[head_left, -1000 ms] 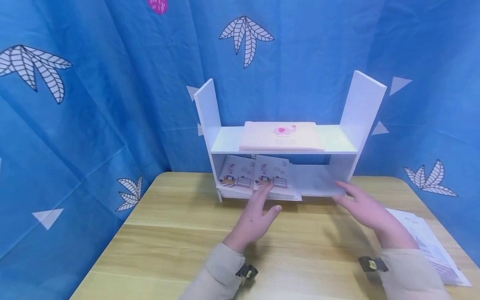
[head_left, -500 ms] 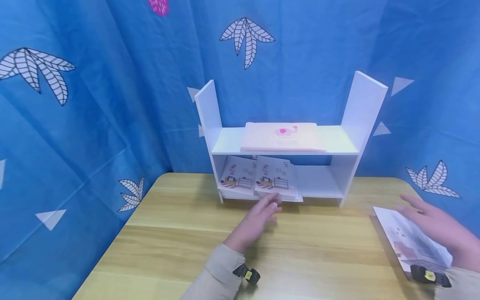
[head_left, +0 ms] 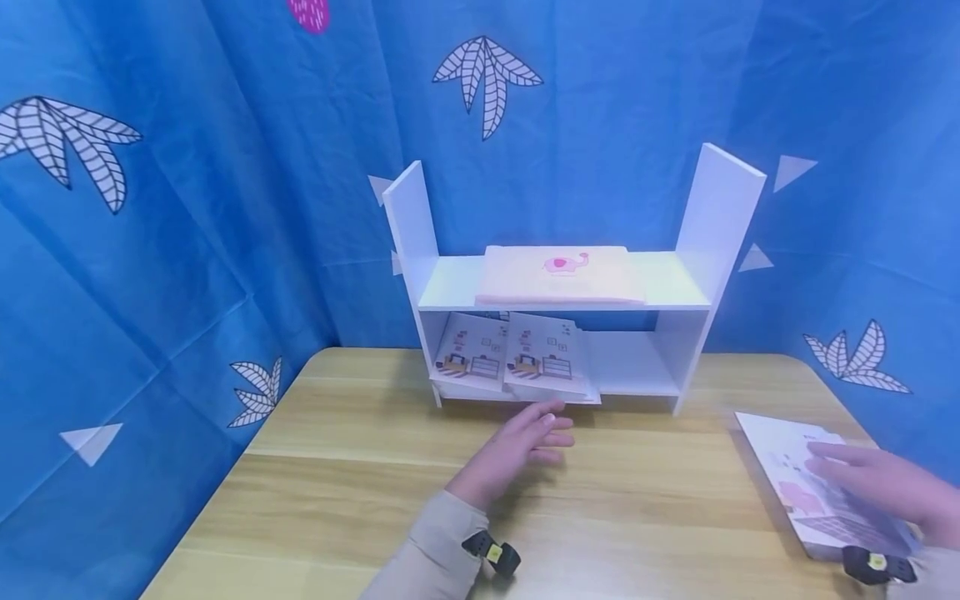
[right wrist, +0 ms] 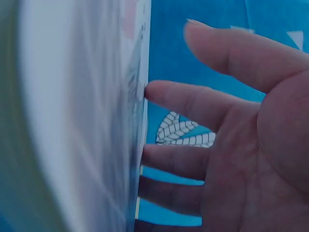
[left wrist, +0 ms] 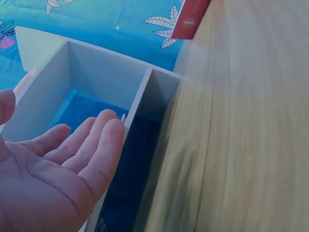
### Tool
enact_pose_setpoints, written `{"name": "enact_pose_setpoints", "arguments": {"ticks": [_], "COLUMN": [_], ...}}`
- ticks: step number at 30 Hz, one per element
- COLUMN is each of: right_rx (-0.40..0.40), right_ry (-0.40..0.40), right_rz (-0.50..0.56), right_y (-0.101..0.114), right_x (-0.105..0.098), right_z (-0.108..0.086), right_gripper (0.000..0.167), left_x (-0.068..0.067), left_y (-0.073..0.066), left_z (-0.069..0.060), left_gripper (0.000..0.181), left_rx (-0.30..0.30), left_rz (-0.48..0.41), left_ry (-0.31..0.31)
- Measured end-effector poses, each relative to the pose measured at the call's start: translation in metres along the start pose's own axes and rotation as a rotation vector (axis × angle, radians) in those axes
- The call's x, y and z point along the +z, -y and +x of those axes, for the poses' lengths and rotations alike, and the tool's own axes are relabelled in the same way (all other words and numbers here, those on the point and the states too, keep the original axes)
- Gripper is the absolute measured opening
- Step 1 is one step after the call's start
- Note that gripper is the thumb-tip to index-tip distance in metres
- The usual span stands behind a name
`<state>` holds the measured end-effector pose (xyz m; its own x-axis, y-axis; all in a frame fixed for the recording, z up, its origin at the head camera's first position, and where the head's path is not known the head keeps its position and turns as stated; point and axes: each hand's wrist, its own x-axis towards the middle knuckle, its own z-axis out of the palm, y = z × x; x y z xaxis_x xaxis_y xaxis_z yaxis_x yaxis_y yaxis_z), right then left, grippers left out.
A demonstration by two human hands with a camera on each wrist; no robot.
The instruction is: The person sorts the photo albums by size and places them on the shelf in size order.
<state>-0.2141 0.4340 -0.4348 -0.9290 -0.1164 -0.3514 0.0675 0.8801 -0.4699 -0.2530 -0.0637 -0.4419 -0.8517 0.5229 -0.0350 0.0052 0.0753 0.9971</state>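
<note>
My right hand (head_left: 885,483) is at a small stack of white booklets (head_left: 772,446) with a pink picture on top, at the right side of the table. In the right wrist view its fingers (right wrist: 183,99) are extended, with fingertips at the booklets' edge and the thumb apart. The left hand (head_left: 510,454) hovers, palm turned inward and holding nothing, in front of a white two-tier shelf (head_left: 637,371). On the lower tier two piles of booklets lie side by side, a left one (head_left: 468,354) and a right one (head_left: 547,354).
Pale pink booklets with an elephant picture (head_left: 521,283) lie on the upper tier. Blue patterned cloth (head_left: 570,125) hangs behind the wooden table (head_left: 337,483). In the left wrist view, a red flat-sided object (left wrist: 192,19) stands at the top.
My right hand has moved from beside the shelf rightward and down to the booklet stack. The left hand has drawn back slightly from the lower-tier booklets. The shelf's contents look unchanged.
</note>
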Motion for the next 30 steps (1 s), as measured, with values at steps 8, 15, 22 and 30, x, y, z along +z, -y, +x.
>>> {"name": "enact_pose_setpoints", "arguments": {"ticks": [8,15,22,30], "right_rx": [-0.199,-0.201,-0.214,-0.289], "right_ry": [-0.064,0.025,0.011,-0.077], "right_rz": [-0.081,-0.057,-0.056,-0.084], "right_y": [0.037,0.097,0.155,0.191], "right_x": [0.011,0.028,0.058,0.088], "right_z": [0.007,0.014,0.017,0.023], "right_gripper": [0.063,0.065,0.066,0.062], "left_x": [0.004,0.006,0.005,0.001], "left_y": [0.004,0.01,0.01,0.012], "left_z": [0.001,0.002,-0.001,-0.003], "left_gripper": [0.052,0.058,0.066,0.063], "left_rx": [-0.047,-0.121,-0.178,-0.203], "left_rz": [0.045,0.103,0.164,0.24], "left_ry": [-0.029,-0.049,-0.04,-0.034]}}
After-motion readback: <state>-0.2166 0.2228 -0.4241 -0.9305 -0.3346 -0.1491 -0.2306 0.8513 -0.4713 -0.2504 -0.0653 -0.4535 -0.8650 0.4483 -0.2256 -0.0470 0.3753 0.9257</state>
